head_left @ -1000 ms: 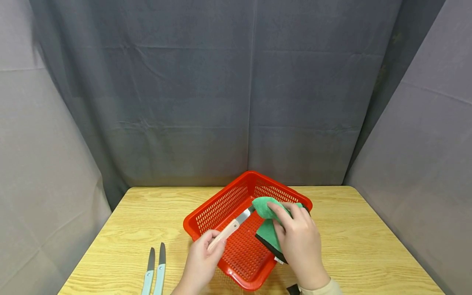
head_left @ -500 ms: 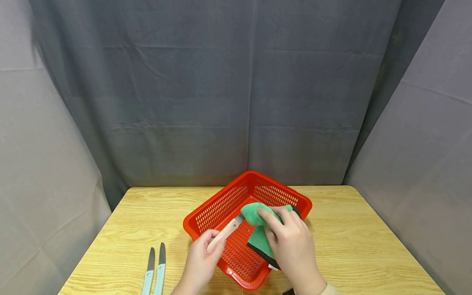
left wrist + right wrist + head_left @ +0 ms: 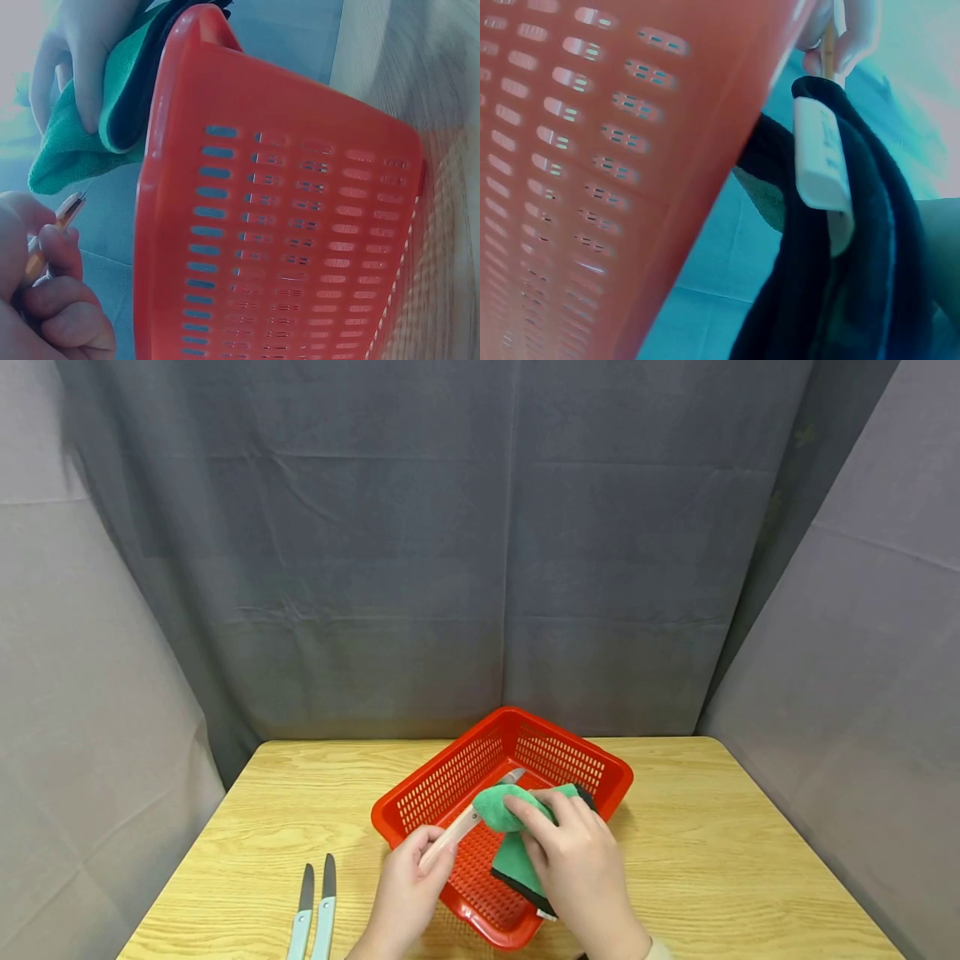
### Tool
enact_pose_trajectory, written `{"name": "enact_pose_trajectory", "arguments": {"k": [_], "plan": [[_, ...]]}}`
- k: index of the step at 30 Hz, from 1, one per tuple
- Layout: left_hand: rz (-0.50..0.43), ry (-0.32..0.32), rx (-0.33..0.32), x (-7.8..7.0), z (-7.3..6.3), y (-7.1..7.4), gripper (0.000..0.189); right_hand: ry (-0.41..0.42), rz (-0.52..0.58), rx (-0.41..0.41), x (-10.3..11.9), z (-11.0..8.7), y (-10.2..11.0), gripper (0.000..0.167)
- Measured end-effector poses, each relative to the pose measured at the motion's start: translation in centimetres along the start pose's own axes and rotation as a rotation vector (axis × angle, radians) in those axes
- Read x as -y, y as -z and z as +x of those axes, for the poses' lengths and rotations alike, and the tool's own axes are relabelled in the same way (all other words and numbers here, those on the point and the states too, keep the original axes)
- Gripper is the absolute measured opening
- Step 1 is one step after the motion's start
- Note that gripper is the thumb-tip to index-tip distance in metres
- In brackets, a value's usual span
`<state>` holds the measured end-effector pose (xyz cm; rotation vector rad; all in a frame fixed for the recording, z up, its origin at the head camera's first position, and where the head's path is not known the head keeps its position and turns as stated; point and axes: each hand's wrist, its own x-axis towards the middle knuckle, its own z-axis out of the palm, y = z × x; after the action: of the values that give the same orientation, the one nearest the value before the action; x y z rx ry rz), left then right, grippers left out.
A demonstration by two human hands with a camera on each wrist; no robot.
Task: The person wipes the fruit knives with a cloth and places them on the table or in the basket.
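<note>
Over the basket, my left hand [image 3: 408,885] grips the pale handle of a knife [image 3: 452,841], whose blade points up and to the right. A green cloth [image 3: 497,807] with black edging is wrapped over the blade near the handle, and the blade's tip shows beyond it. My right hand [image 3: 581,864] pinches the cloth around the blade, and a loose fold hangs below. In the left wrist view the cloth [image 3: 82,142] sits just above the basket's rim. The right wrist view shows the cloth's black edge and white label [image 3: 821,154], hiding most of the right hand.
A red perforated basket [image 3: 442,789] stands at an angle on the wooden table [image 3: 720,852], beneath both hands. Two knives with light blue handles [image 3: 324,920] lie side by side left of the left hand. Grey curtains [image 3: 375,568] enclose the back and sides.
My right hand has drawn the cloth down and left along the blade towards the handle, so the tip now shows past it. The left hand has stayed almost still.
</note>
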<state>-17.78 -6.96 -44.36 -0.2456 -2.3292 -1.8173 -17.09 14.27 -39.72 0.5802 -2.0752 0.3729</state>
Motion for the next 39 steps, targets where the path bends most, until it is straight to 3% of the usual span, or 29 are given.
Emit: {"name": "enact_pose_trajectory", "arguments": {"k": [12, 18, 32, 39], "plan": [[0.015, -0.01, -0.006, 0.1, 0.0, 0.0, 0.006, -0.014, 0.009, 0.038, 0.0, -0.3, -0.6, 0.053], [0.008, -0.027, 0.0, -0.1, -0.1, 0.0, 0.004, -0.027, 0.004, 0.018, -0.4, -0.3, -0.8, 0.054], [-0.04, -0.041, 0.009, -0.3, -0.3, 0.0, 0.005, -0.156, -0.057, -0.026, -1.3, -0.3, -0.9, 0.055], [0.003, -0.019, 0.014, -0.2, -0.2, 0.0, 0.005, -0.197, -0.073, -0.067, -1.5, -0.1, -0.8, 0.052]]}}
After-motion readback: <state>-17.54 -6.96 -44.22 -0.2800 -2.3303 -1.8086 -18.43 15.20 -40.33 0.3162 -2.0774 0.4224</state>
